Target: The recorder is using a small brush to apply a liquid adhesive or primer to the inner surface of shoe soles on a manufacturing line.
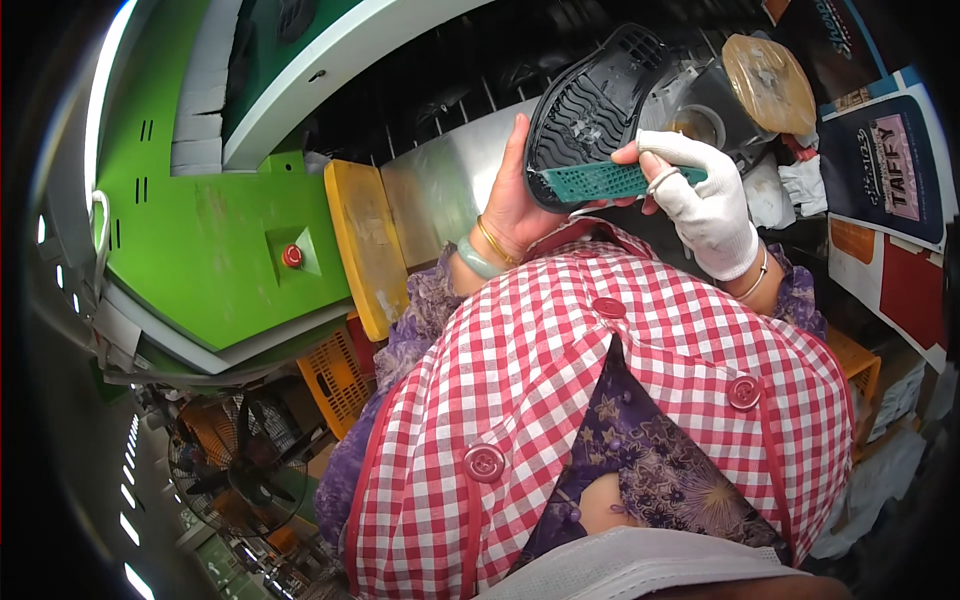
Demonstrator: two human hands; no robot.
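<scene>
Bare, with a jade-green bangle and a gold one at the wrist, my left hand (508,200) grips the left edge of a black shoe sole (575,130). The sole is tilted up, its wavy-ribbed side facing me. My right hand (708,200), in a white glove with bare fingertips, pinches a flat green brush-like tool (590,183) with a dotted face. This tool lies across the heel end of the sole and hides part of it. Whether it presses on the sole I cannot tell. Some right fingertips are behind the tool.
On the left stands a green machine (200,250) with a red button (291,256) and a yellow board (365,250). A container with a tan round top (770,85) is beyond my right hand, near white cloths (785,190). Printed sheets (890,165) lie at right; a fan (242,450) stands lower left.
</scene>
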